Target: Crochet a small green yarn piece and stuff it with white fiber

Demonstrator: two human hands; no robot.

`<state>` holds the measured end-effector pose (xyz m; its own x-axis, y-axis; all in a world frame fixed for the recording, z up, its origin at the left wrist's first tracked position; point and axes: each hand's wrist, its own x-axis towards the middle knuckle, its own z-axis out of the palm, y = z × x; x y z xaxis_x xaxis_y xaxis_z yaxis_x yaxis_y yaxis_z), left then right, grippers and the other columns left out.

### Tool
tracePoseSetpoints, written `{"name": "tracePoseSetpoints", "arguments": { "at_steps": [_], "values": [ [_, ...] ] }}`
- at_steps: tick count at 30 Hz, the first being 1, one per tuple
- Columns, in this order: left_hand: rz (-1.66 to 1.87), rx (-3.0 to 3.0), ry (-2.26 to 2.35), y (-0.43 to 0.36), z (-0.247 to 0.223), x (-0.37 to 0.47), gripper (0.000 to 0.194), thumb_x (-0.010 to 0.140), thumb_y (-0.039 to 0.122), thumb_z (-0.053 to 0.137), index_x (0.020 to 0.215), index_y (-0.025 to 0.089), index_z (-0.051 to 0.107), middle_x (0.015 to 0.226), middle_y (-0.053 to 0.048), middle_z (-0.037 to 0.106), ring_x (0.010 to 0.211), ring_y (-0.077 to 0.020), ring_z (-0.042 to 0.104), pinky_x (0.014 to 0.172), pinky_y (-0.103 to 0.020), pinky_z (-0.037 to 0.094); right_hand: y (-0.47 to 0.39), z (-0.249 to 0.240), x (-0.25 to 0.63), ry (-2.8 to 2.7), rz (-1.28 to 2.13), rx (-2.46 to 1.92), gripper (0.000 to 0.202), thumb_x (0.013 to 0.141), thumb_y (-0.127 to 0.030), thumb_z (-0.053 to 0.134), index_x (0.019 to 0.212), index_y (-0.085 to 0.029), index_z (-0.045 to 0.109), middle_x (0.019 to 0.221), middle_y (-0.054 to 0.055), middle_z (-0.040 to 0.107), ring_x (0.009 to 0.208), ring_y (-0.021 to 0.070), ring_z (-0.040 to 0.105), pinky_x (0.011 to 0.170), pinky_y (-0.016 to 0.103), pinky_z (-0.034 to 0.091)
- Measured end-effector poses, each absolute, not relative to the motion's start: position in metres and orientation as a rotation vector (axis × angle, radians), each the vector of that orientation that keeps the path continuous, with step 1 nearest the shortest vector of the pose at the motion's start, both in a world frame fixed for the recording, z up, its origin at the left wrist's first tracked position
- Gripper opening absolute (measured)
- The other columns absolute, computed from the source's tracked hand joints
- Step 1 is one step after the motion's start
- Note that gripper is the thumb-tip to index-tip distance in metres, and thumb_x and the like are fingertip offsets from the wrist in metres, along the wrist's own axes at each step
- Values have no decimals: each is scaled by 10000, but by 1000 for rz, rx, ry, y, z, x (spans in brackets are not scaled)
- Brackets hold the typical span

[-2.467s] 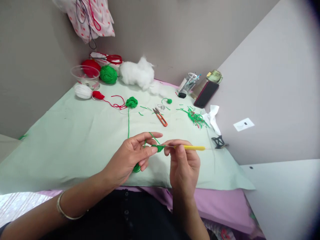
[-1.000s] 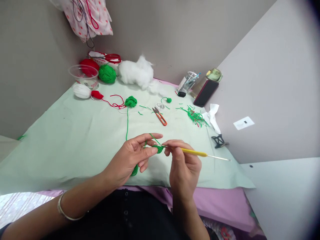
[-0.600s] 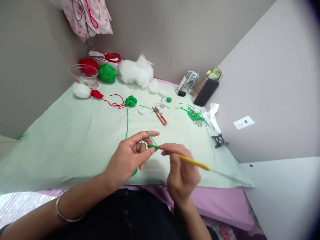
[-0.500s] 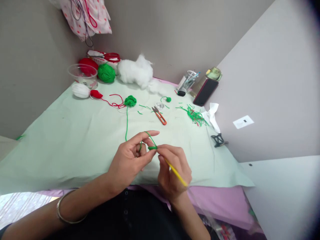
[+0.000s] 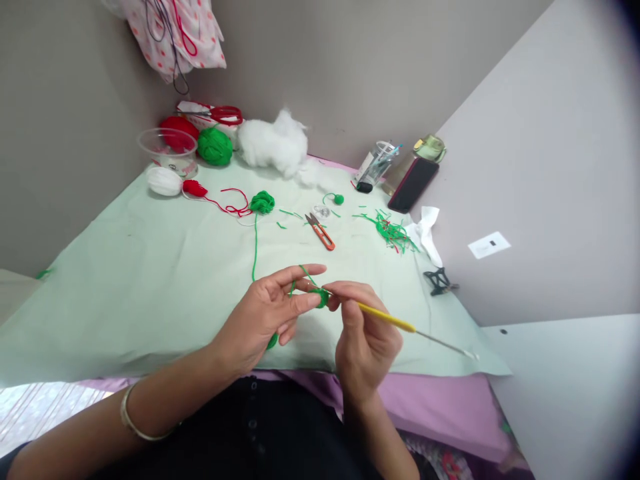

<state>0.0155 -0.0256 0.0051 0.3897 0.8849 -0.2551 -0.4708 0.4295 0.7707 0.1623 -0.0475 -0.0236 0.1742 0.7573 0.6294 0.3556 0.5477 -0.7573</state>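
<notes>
Between the thumb and fingers of my left hand (image 5: 267,310) is a small green crochet piece (image 5: 321,298). Green yarn (image 5: 256,247) loops over its raised index finger and leads back to a loose green yarn bundle (image 5: 263,202) on the table. A bit more green shows below the left palm; its shape is partly hidden. My right hand (image 5: 369,333) grips a crochet hook (image 5: 387,317) by its yellow handle, the metal rear end pointing right. The hook's working tip meets the green piece, mostly hidden by fingers.
Orange thread snips (image 5: 320,232) lie ahead of my hands, near a small green ball (image 5: 339,199). Green yarn scraps (image 5: 393,232), a phone (image 5: 413,185) and a clear cup (image 5: 377,163) are to the right. White stuffing (image 5: 273,143) and a plastic tub (image 5: 167,150) stand at the back.
The crochet hook has swung from pointing down toward me to pointing right, its metal rear end now showing. Both hands have shifted slightly right, and more of the green piece is visible.
</notes>
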Motion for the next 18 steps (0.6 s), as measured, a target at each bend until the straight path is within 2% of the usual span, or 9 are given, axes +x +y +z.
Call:
{"name": "tracePoseSetpoints", "arguments": {
  "at_steps": [2,4,7,9,11,14,18],
  "values": [
    [926,612,714,-25,4,17,365,809,243,883,1161,198,796,777,52,581,426,21,314,381,-138,282,-50,-29,163,-1563,123,-1067,285,979,-108,632,1148,-294,767,1022,54,767,919,190,730,739,345,626],
    [862,531,651,-22,2,16,300,832,238,860,1117,157,812,653,78,466,446,7,239,391,-119,261,-51,-32,164,-1635,-55,-1044,332,956,-99,665,1190,-313,765,1092,72,768,963,209,735,763,373,638],
    [844,460,588,-17,1,11,217,845,200,828,1045,115,830,604,97,347,475,-14,159,393,-107,244,-49,-29,167,-1476,148,-1031,277,995,-113,599,1134,-282,770,987,59,762,882,190,716,705,346,607],
    [896,470,595,-16,1,9,217,841,170,821,1053,126,829,624,92,371,471,-12,170,390,-108,255,-47,-24,168,-1285,402,-973,245,1031,-158,553,1050,-267,772,889,30,736,751,149,663,642,306,556],
    [944,534,632,-18,1,10,247,843,170,825,1090,163,824,688,69,474,458,4,237,395,-111,285,-45,-21,167,-1196,585,-912,218,1037,-211,568,1001,-266,776,860,13,720,693,126,617,629,288,524],
    [975,686,691,-22,-1,13,303,850,214,843,1150,236,811,879,33,612,451,26,356,402,-128,338,-45,-20,165,-1239,666,-946,169,1013,-237,627,996,-264,792,874,16,731,731,133,624,661,289,523],
    [961,793,713,-26,-4,12,282,889,272,819,1171,267,810,978,24,624,451,34,408,413,-142,376,-44,-22,167,-1120,766,-947,166,1013,-271,632,959,-256,788,901,19,758,690,119,618,654,277,519]
  ]
}}
